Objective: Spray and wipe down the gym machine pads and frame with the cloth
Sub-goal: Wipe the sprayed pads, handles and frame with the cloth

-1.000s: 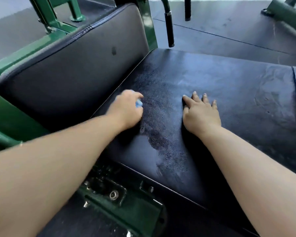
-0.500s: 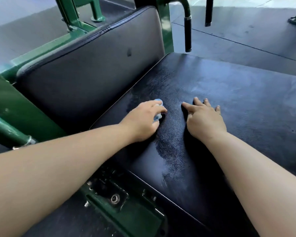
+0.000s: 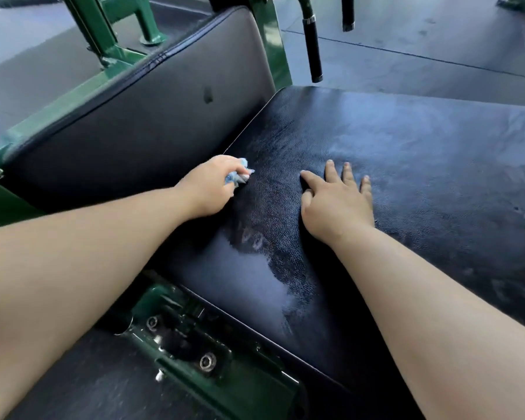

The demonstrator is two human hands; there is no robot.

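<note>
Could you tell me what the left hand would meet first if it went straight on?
The left hand would likely meet only bare seat pad up to its far edge, narrowly clearing the right hand.

The single wide-angle camera rode on my head, facing forward and down, close over the seat pad (image 3: 391, 183), with the floor (image 3: 422, 40) beyond it.

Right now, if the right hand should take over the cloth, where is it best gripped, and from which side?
Probably pinch the blue tuft of the cloth poking out beyond the left hand, coming from the right along the seat pad. The rest is bunched inside that hand; the right hand lies flat close by.
</note>
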